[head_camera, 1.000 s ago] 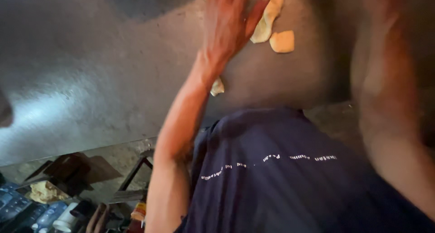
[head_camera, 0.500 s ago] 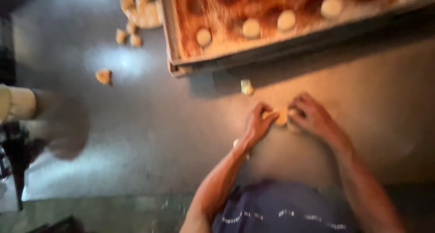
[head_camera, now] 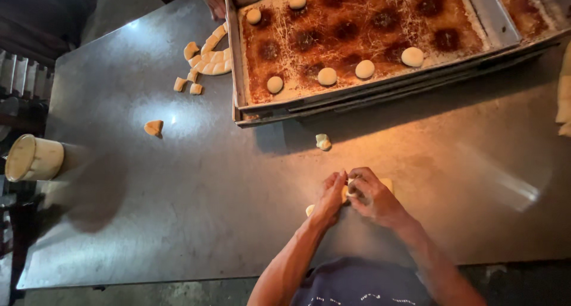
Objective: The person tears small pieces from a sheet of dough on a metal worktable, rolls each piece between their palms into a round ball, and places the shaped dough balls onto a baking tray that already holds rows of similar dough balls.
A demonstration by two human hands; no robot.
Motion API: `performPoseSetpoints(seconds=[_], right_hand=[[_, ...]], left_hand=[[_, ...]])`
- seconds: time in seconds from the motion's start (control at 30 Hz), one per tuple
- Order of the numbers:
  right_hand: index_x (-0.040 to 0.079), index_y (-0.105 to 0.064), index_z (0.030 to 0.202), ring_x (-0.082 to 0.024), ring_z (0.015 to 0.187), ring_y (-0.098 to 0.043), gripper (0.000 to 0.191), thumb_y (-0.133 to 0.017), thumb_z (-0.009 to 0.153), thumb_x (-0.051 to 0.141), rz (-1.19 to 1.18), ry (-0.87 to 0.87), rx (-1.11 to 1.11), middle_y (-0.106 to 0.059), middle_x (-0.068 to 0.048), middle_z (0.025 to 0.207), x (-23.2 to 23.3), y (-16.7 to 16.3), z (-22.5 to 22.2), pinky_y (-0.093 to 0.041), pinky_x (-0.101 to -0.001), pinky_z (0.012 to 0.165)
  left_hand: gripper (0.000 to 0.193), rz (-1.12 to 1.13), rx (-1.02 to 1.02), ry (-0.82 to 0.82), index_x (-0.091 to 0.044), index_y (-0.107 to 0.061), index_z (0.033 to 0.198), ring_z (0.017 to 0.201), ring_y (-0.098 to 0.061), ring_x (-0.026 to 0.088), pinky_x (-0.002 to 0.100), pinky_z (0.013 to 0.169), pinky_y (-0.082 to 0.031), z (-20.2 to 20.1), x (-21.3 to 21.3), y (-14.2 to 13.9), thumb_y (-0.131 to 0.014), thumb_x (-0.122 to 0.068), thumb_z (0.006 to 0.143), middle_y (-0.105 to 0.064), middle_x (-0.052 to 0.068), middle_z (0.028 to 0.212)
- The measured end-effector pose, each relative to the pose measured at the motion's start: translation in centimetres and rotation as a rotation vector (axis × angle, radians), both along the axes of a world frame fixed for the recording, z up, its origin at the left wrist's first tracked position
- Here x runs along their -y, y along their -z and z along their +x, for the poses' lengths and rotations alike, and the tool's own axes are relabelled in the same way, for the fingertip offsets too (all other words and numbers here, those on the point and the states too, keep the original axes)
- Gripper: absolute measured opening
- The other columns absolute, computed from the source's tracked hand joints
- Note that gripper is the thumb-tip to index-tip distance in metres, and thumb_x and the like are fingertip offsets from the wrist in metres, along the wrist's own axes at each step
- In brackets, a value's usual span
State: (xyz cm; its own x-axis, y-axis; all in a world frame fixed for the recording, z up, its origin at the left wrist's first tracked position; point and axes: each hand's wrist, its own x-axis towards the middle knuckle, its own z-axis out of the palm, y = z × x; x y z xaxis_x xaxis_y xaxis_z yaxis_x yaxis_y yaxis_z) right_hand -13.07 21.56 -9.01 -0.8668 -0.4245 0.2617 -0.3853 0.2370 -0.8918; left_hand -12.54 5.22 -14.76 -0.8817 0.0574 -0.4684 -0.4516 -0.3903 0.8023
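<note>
Lower centre of frame: left hand point(head_camera: 331, 194) and right hand point(head_camera: 370, 196) pinched together on dough piece point(head_camera: 385, 184), pressing it against metal worktop point(head_camera: 178, 181) for shaping.

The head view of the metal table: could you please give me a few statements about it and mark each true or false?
1. Both the left hand and the right hand pinch one small pale piece of dough between them. True.
2. The brown-stained metal baking tray is completely filled with round dough balls. False: only a handful of balls sit on it, widely spaced.
3. A small loose lump of dough lies on the grey metal table between the tray and the hands. True.
4. The cream-coloured round container stands inside the tray. False: it stands at the table's left edge, far from the tray.
5. Cut dough pieces lie left of the tray. True.
</note>
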Motion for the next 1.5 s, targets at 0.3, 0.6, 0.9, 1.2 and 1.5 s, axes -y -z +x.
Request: performPoseSetpoints(seconds=[0.3, 0.6, 0.9, 1.2, 1.5], right_hand=[[0.007, -0.065, 0.107, -0.033, 0.100, -0.068, 0.032, -0.071, 0.076, 0.006, 0.174, 0.156, 0.141, -0.070, -0.013, 0.106, 1.3, 1.5, 1.2, -0.055, -0.0402, 0.084], [0.004, -0.066, 0.109, -0.038, 0.110, -0.060, 0.035, -0.071, 0.074, 0.002, 0.173, 0.170, -0.189, -0.066, -0.017, 0.111, 2.6, 1.5, 1.8, -0.049, -0.0452, 0.095], [0.004, -0.066, 0.121, -0.034, 0.105, -0.069, 0.042, -0.067, 0.079, -0.002, 0.061, 0.127, 0.005, -0.069, -0.015, 0.116, 3.7, 1.1, 1.3, -0.056, -0.0386, 0.086], [0.003, -0.064, 0.126, -0.030, 0.102, -0.072, 0.043, -0.062, 0.083, -0.001, -0.067, 0.081, 0.211, -0.070, -0.013, 0.116, 4.2, 0.0, 2.2, -0.057, -0.0358, 0.085], [0.002, -0.063, 0.122, -0.035, 0.106, -0.065, 0.045, -0.070, 0.078, 0.001, 0.081, -0.048, -0.171, -0.066, -0.016, 0.114, 3.3, -0.9, 4.2, -0.053, -0.0403, 0.089]], left_hand=[[0.028, -0.221, -0.261, -0.188, -0.007, -0.061, 0.103, 0.073, -0.050, 0.007, 0.024, 0.062, -0.042, -0.7, -0.3, 0.6, -0.066, -0.034, 0.104, -0.055, -0.001, 0.083], [0.036, 0.016, 0.007, -0.133, -0.007, -0.062, 0.103, 0.075, -0.058, 0.013, 0.027, 0.060, -0.047, 1.1, -0.5, 2.2, -0.052, -0.042, 0.106, -0.062, 0.004, 0.086], [0.029, -0.540, -0.202, -0.346, -0.008, -0.060, 0.104, 0.067, -0.051, 0.010, 0.029, 0.057, -0.044, -0.2, 0.2, 0.1, -0.051, -0.035, 0.106, -0.059, 0.001, 0.081], [0.027, -0.652, -0.425, -0.352, -0.008, -0.062, 0.110, 0.074, -0.050, 0.009, 0.028, 0.065, -0.044, 0.1, 1.1, -0.9, -0.052, -0.032, 0.108, -0.057, 0.001, 0.083], [0.025, -0.541, -0.339, -0.385, -0.008, -0.064, 0.101, 0.075, -0.053, 0.006, 0.025, 0.067, -0.047, 1.9, 0.7, -1.2, -0.053, -0.031, 0.106, -0.064, -0.003, 0.086]])
